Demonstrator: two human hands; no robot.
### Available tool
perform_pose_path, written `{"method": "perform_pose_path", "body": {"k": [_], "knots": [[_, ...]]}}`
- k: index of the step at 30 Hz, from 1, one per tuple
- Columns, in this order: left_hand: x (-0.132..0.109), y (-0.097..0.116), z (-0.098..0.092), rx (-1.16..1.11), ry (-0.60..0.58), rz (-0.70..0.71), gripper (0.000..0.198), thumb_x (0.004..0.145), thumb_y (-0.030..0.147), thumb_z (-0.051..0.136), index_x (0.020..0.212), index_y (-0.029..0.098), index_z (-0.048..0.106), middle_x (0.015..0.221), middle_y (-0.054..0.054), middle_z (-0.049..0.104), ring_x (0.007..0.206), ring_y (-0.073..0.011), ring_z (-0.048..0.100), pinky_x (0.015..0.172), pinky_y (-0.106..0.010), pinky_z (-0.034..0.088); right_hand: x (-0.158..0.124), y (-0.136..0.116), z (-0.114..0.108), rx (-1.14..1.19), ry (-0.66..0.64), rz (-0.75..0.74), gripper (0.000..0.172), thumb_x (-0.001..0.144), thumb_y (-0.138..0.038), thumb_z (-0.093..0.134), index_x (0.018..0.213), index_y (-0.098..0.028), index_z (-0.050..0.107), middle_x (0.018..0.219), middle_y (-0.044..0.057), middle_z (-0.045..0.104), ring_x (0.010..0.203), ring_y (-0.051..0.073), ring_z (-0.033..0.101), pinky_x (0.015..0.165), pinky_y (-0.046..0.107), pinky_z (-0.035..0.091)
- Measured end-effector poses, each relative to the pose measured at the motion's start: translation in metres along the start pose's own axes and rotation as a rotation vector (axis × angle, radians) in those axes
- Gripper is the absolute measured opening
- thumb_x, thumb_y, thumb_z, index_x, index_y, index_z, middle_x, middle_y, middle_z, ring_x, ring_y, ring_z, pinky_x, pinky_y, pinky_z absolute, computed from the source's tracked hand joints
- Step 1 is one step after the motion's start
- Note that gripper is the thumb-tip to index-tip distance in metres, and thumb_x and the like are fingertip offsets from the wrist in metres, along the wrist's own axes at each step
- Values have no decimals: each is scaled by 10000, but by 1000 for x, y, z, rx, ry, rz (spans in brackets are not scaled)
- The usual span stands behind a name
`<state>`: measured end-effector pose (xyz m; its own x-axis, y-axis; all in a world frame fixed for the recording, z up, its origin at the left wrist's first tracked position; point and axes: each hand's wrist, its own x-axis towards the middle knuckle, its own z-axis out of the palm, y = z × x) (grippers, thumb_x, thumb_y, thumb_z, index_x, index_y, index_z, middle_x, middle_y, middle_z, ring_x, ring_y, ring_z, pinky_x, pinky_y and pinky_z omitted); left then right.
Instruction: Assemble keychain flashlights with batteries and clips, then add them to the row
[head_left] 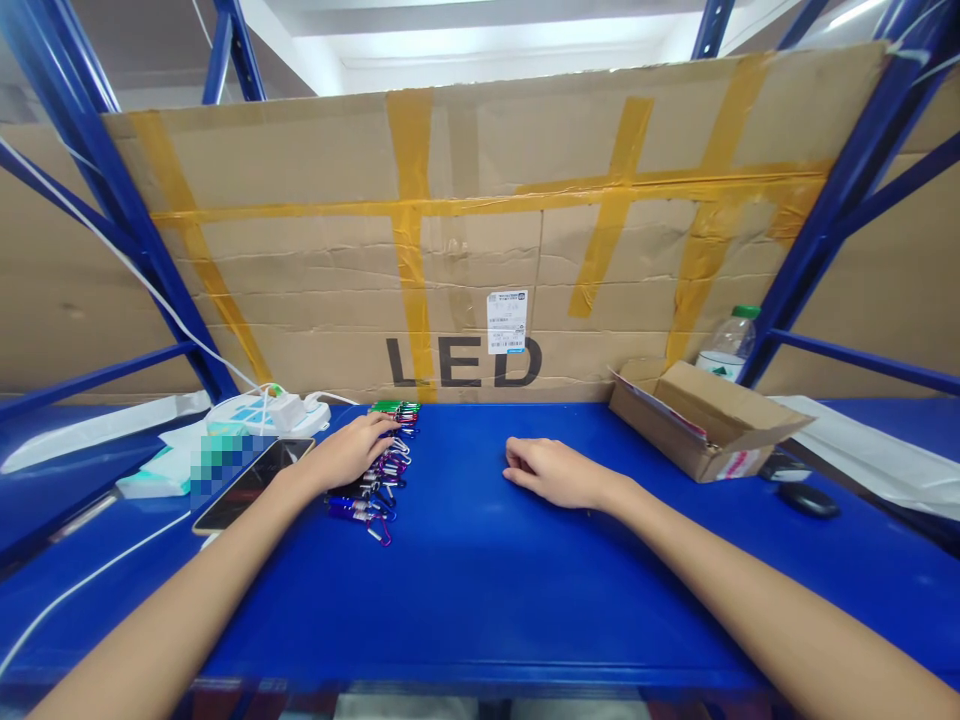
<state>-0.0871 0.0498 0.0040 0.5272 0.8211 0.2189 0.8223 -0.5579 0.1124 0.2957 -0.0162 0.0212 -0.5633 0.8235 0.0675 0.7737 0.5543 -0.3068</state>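
Note:
A row of slim metallic keychain tubes with carabiner clips [364, 509] lies on the blue tabletop [480, 590], left of centre. They are green, red, purple, black and blue, with the clips pointing right. My left hand [346, 452] rests over the upper part of this row. Its fingers are stretched out and slightly apart, touching the keychains, and it covers some of them. To the right, apart from the row, my right hand [553, 472] rests on the bare tabletop. Its fingers are curled in, and nothing shows in them.
A phone [251, 487], a tissue pack [161, 468] and a white power strip [281, 412] with cables lie at left. At right are an open cardboard box [701, 420], a plastic bottle [727, 345] and a black mouse [808, 500]. A taped cardboard panel [480, 250] stands behind.

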Motion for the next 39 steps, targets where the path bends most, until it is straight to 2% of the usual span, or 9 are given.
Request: {"method": "perform_pose_path", "body": {"k": [7,21,26,29,31,33,36,39], "knots": [[-1,-5,5,6,24,7,560,1102,533,364,1451,215,667,1534,-118,642,1480,-346,541,1253,-524,430,0,-2,0,5,-6,21,218,1065,-330,578,886,-230,504,962,44,728,817,207,651,681,298,360],[-2,-6,3,19,-17,-43,521,1087,450,394,1471,205,647,1578,-129,602,1494,-343,528,1246,-520,411,0,-5,-1,-21,-4,27,220,1065,-316,590,883,-229,503,957,46,728,827,211,661,679,293,350],[-5,10,-16,10,5,-5,447,1074,434,455,1383,209,685,1512,-147,633,1391,-352,602,1177,-490,457,0,-5,-1,-27,-1,28,211,1067,-311,589,889,-226,514,959,51,729,831,212,662,687,295,353],[-9,25,-37,-23,3,18,331,1058,423,497,1156,211,732,1240,-128,724,1139,-310,700,1004,-410,520,1,-5,0,-26,-2,29,206,1068,-315,584,894,-226,519,976,55,733,835,213,663,691,297,357],[-13,34,-52,-62,-58,-8,293,1052,410,508,1021,207,718,1033,-88,745,927,-264,707,848,-355,513,1,-5,0,-26,-1,26,206,1065,-320,584,893,-227,518,982,56,735,839,216,663,692,298,360],[-19,41,-65,-116,-161,-41,253,1026,391,540,963,209,704,925,-52,741,811,-228,675,753,-318,475,1,-5,1,-27,-3,25,207,1066,-324,580,894,-228,516,983,56,735,845,218,665,694,300,363],[-29,51,-79,-224,-356,-53,167,954,351,606,952,214,700,867,-19,727,755,-198,633,693,-283,440,0,-4,1,-32,-6,23,206,1070,-327,571,898,-228,513,987,58,736,845,219,664,695,303,365],[-37,62,-89,-297,-471,-79,151,876,313,661,980,215,708,824,-4,709,738,-192,626,669,-270,434,1,-3,2,-42,-10,22,204,1071,-330,568,902,-229,514,987,59,736,841,219,661,694,304,365]]}}
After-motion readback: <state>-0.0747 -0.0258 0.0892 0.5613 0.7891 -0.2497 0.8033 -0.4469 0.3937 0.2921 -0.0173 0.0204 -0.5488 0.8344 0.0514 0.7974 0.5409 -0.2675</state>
